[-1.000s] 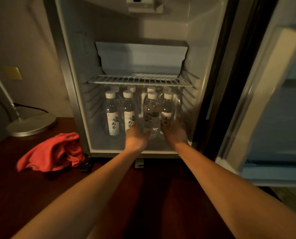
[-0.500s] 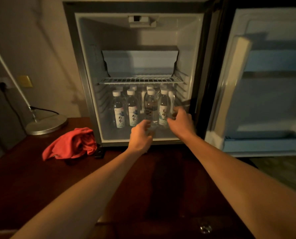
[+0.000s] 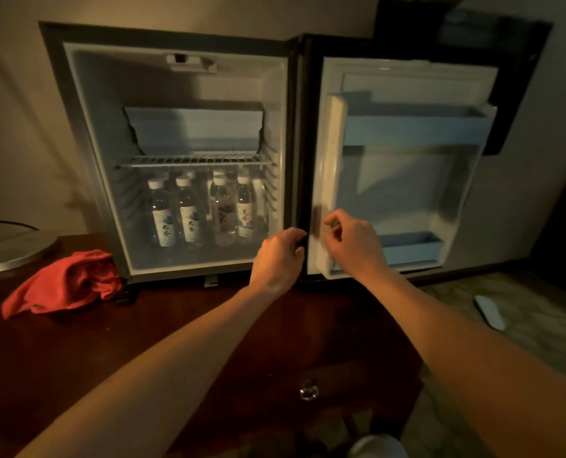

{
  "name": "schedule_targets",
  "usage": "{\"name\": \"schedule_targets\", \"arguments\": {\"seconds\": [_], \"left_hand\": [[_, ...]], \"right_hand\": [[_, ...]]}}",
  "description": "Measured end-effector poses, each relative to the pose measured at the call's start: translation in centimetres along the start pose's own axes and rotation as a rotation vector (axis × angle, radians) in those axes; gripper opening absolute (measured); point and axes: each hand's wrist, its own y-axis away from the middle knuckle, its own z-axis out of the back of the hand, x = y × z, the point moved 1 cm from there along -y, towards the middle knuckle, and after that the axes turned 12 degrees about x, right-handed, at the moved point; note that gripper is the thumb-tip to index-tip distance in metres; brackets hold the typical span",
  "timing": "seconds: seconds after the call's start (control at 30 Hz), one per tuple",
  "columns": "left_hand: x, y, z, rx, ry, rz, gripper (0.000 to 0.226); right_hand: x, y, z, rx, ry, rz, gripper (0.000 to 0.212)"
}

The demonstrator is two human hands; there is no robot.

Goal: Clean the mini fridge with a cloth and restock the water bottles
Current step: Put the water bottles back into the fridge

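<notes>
Our left hand and right hand (both empty, fingers curled) near the white fridge door; swinging it carelessly could topple the clear plastic water bottles.

dim, warm room light; soft and grainy, hands motion-blurred, wide-angle bending at edges.

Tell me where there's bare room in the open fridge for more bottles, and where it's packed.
Free: the wire shelf above the water bottles, both door shelves, and the floor strip in front of the bottles. Crowded: under the wire shelf, where the bottles stand in rows. Both hands, left hand and right hand, are at the hinge side.
</notes>
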Motion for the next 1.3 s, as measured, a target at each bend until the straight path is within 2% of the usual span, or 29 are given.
{"name": "schedule_targets", "arguments": {"seconds": [0.2, 0.43, 0.57, 0.73, 0.83, 1.0, 1.13, 1.3], "left_hand": [[-5.6, -0.3, -4.4, 0.033, -0.099, -0.101, 0.035], [-8.9, -1.5, -8.7, 0.247, -0.312, -0.133, 0.059], [-9.2, -2.3, -10.2, 0.397, -0.400, -0.082, 0.064], [-9.0, -3.1, -11.4, 0.467, -0.479, -0.049, 0.063], [-9.0, -3.9, -11.5, 0.447, -0.533, -0.055, 0.065], [-9.5, -4.9, -11.8, 0.458, -0.536, -0.033, 0.069], [-9.7, -5.1, -12.0, 0.437, -0.545, -0.003, 0.072], [-9.8, -3.6, -11.5, 0.452, -0.541, 0.009, 0.066]], "right_hand": [[-7.0, 3.2, 3.3, 0.038, 0.131, -0.094, 0.025], [-13.6, 4.8, 5.2, 0.429, 0.249, -0.257, 0.056], [-15.5, 5.9, 5.3, 0.595, 0.230, -0.278, 0.052], [-16.6, 6.4, 5.9, 0.506, 0.164, -0.231, 0.058], [-16.9, 6.1, 6.6, 0.442, 0.165, -0.200, 0.057], [-17.0, 5.6, 7.5, 0.370, 0.149, -0.147, 0.052], [-16.8, 5.9, 8.6, 0.213, 0.206, -0.082, 0.046], [-17.2, 7.5, 11.3, 0.125, 0.165, -0.073, 0.039]]}}
